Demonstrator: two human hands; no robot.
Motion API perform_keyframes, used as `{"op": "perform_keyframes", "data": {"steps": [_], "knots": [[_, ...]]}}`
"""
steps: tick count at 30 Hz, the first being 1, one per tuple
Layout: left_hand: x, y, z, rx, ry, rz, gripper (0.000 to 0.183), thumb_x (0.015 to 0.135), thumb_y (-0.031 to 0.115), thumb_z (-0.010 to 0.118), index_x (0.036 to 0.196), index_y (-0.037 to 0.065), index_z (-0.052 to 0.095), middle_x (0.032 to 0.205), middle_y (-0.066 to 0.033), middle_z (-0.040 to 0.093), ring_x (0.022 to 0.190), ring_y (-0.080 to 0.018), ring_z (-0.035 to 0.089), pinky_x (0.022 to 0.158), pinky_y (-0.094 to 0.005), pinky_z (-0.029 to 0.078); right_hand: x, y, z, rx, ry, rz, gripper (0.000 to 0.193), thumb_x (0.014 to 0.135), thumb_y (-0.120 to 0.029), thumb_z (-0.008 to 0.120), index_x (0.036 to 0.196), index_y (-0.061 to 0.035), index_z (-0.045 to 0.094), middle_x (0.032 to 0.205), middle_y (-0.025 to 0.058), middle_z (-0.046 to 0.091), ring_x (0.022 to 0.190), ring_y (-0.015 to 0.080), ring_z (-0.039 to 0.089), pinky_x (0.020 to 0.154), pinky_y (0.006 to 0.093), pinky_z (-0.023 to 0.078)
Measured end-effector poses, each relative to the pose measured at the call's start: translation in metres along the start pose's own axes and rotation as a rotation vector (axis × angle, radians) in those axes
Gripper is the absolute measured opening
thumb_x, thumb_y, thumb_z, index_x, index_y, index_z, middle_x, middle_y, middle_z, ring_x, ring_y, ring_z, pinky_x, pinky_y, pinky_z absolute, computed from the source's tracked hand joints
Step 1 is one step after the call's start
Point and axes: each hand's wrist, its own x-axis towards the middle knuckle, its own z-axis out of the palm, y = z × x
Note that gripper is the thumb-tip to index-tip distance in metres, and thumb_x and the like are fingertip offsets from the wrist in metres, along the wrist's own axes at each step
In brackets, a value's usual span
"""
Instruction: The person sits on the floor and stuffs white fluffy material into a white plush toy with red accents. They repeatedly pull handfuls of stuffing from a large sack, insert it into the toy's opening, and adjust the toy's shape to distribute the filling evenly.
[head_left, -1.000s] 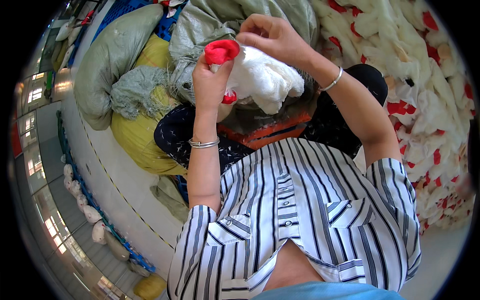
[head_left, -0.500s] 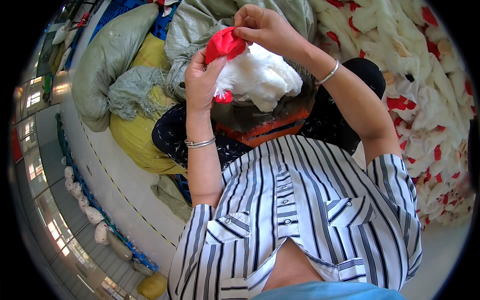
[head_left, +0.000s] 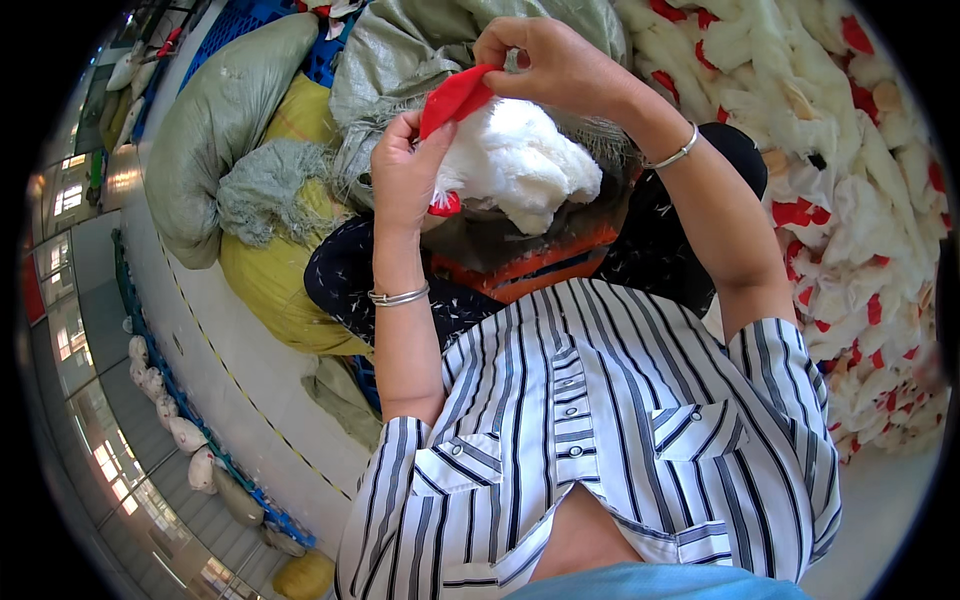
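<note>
A red cloth piece (head_left: 456,100) is stretched between my two hands, at the edge of a white plush piece (head_left: 530,160). My left hand (head_left: 405,165) pinches its lower left end between thumb and fingers. At the upper right end, my right hand (head_left: 545,62) grips it with thumb and fingertips. The white plush hangs bunched under my right hand, and a small red tip (head_left: 446,204) with white fringe sticks out near my left wrist. Whether the red cloth is sewn to the plush is hidden.
An orange crate (head_left: 530,272) stands between my knees below the plush. Grey-green woven sacks (head_left: 225,130) and a yellow sack (head_left: 270,300) lie to the left. A big heap of white plush pieces with red parts (head_left: 850,220) fills the right side.
The red cloth has gone from a rounded, bunched shape to a flatter, slanted strip. My right hand has shifted slightly right and down; both hands keep hold.
</note>
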Motion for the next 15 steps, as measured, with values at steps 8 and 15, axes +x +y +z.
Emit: {"op": "perform_keyframes", "data": {"steps": [8,15], "knots": [[-0.001,0.022,0.024,0.052,-0.073,-0.026,0.018,0.087,0.010,0.072,0.101,0.002,0.065,0.094,0.0014,0.065,0.082,-0.0050,0.056,0.077,-0.0225,0.048,0.001,0.004,0.011,0.067,0.110,-0.163,0.013,0.080,-0.006,0.063,0.092,-0.0010,0.064,0.085,0.0068,0.065,0.077,0.0168,0.062,0.071,0.0279,0.051],[0.015,0.014,-0.031,-0.468,0.032,-0.085,0.020,0.094,0.006,0.058,0.113,0.005,0.058,0.106,-0.0102,0.065,0.092,-0.0186,0.066,0.079,-0.0330,0.057,0.012,-0.005,-0.031,0.281,0.170,0.297,0.024,0.097,-0.018,0.052,0.082,-0.0021,0.063,0.068,0.0047,0.063,0.057,0.0128,0.061,0.052,0.0239,0.047]]}}
